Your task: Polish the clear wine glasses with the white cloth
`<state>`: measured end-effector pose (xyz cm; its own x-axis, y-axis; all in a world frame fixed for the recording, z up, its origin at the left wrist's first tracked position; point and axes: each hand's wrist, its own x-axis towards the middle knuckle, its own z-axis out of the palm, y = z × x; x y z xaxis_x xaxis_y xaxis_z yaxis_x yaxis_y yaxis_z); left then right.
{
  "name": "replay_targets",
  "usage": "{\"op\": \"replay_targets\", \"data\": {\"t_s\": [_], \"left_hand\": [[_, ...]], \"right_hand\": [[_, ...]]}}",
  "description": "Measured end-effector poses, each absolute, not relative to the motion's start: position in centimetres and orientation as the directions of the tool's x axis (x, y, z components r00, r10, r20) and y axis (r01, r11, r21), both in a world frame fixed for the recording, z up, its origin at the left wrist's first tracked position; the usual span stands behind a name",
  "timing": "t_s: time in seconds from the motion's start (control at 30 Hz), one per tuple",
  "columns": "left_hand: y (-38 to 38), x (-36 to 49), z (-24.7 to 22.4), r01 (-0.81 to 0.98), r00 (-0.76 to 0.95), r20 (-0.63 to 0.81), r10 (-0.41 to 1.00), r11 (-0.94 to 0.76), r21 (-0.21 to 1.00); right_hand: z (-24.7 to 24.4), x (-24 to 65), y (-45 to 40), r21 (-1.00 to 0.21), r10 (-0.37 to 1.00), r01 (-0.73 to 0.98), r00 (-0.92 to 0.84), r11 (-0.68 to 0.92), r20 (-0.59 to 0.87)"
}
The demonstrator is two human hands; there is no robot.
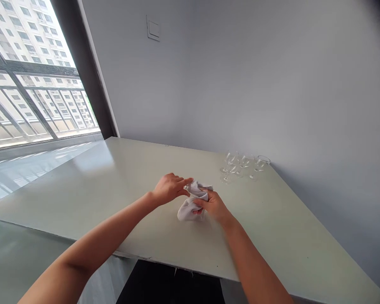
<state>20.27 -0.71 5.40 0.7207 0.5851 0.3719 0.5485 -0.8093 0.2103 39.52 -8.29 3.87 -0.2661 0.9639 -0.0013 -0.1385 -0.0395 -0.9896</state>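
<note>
Pale table [272,228] below hands [214,205] and white cloth [186,211], glass [186,186] mostly hidden

White cloth [188,210], bunched, softly creased, is held at six o'clock from view centre; clear glass [186,187], mostly hidden, is exposed toward cloth's eleven o'clock.

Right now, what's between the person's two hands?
In the head view, a bunched white cloth and a small shiny thing lie between the left hand and the right hand.

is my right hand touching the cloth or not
Touching. The head view shows the right hand closed on the cloth, with its white folds bunched in the grip.
</note>
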Motion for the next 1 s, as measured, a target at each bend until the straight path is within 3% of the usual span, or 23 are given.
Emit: {"op": "replay_targets", "data": {"t_s": [0.07, 0.1, 0.17, 0.2, 0.27, 0.33, 0.4, 0.47, 0.53, 0.6, 0.67, 0.73, 0.77, 0.83, 0.9, 0.97, 1.0], "left_hand": [[-0.2, 19.5, 6.5, 0.492, 0.804, 0.074, 0.59, -0.73, 0.475], [-0.1, 19.1, 7.0, 0.477, 0.844, -0.099, 0.528, -0.651, 0.591], [0.1, 18.5, 7.6, 0.494, 0.865, -0.348, 0.361, -0.499, 0.712], [0.0, 18.4, 7.7, 0.511, 0.858, -0.387, 0.339, -0.479, 0.714], [-0.5, 18.5, 7.5, 0.531, 0.838, -0.269, 0.474, -0.596, 0.602], [-1.1, 18.9, 6.8, 0.547, 0.804, 0.053, 0.592, -0.772, 0.322], [-1.7, 19.3, 6.2, 0.555, 0.784, 0.315, 0.535, -0.831, 0.033], [-2.0, 19.2, 6.1, 0.53, 0.802, 0.37, 0.47, -0.845, -0.075], [-1.8, 18.5, 6.7, 0.532, 0.801, 0.305, 0.515, -0.846, 0.032], [-1.4, 17.5, 7.9, 0.531, 0.813, 0.074, 0.577, -0.788, 0.311], [-0.9, 16.5, 9.2, 0.532, 0.838, -0.255, 0.482, -0.62, 0.576], [-0.7, 16.0, 10.1, 0.554, 0.832, -0.461, 0.308, -0.483, 0.678], [-0.8, 15.9, 10.3, 0.563, 0.826, -0.484, 0.29, -0.48, 0.673], [-1.4, 16.3, 10.2, 0.563, 0.825, -0.35, 0.443, -0.606, 0.561], [-2.3, 17.1, 9.6, 0.565, 0.808, -0.003, 0.59, -0.772, 0.293], [-2.9, 17.8, 9.0, 0.551, 0.8, 0.285, 0.527, -0.834, -0.004], [-3.0, 18.1, 8.8, 0.523, 0.82, 0.335, 0.465, -0.845, -0.108]], "right_hand": [[4.1, 39.4, -8.8, -0.996, 0.934, -0.074, -0.357, -0.052, -0.023], [4.2, 39.3, -8.9, -0.996, 0.911, -0.063, -0.41, -0.068, -0.036], [4.0, 39.1, -9.0, -0.993, 0.876, -0.06, -0.477, -0.104, -0.063], [3.8, 39.0, -8.9, -0.991, 0.875, -0.065, -0.478, -0.119, -0.074], [3.2, 38.8, -8.3, -0.985, 0.914, -0.118, -0.4, -0.127, -0.07], [2.5, 38.5, -7.8, -0.964, 0.956, -0.237, -0.29, -0.119, -0.047], [2.0, 38.2, -7.5, -0.923, 0.975, -0.368, -0.222, -0.116, -0.034], [2.0, 37.8, -7.8, -0.911, 0.969, -0.395, -0.247, -0.12, -0.021], [2.3, 37.3, -8.4, -0.952, 0.956, -0.295, -0.295, -0.081, 0.01], [2.7, 36.7, -9.2, -0.987, 0.942, -0.16, -0.333, -0.003, 0.051], [3.0, 36.2, -9.7, -0.995, 0.922, -0.075, -0.375, 0.067, 0.09], [2.9, 35.7, -9.9, -0.995, 0.906, -0.072, -0.411, 0.073, 0.096], [2.8, 35.5, -9.9, -0.994, 0.909, -0.094, -0.409, 0.047, 0.082], [2.4, 35.4, -9.5, -0.982, 0.938, -0.185, -0.346, -0.035, 0.031], [2.1, 35.4, -9.1, -0.935, 0.964, -0.335, -0.263, -0.115, -0.024], [1.8, 35.4, -8.9, -0.85, 0.976, -0.503, -0.21, -0.156, -0.055], [1.7, 35.4, -8.9, -0.81, 0.978, -0.562, -0.199, -0.165, -0.061]]}}
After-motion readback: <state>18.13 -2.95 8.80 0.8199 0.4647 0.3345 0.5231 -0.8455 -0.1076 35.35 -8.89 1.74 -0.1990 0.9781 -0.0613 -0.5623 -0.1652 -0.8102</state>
